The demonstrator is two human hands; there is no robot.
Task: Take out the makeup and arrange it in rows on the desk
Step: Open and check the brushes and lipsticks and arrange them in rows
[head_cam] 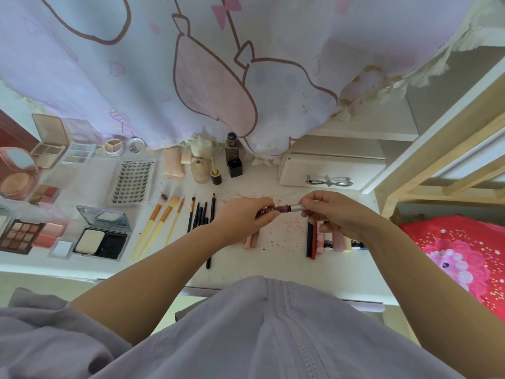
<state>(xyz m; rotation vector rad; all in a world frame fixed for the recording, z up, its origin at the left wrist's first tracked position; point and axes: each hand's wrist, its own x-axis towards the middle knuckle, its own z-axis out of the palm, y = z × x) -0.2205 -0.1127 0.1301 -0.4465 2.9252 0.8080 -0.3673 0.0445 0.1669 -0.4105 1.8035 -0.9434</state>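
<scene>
Hands grip one dark red lip tube (276,209) above the surface (284,242), left hand (240,217) on its body, right hand (332,212) on its silver cap (I'd guess capping), right of the brushes (164,222).

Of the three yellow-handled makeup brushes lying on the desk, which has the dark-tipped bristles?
The leftmost yellow-handled brush: its bristles are pale with dark tips, while the other two brushes have plain peach-coloured heads.
</scene>
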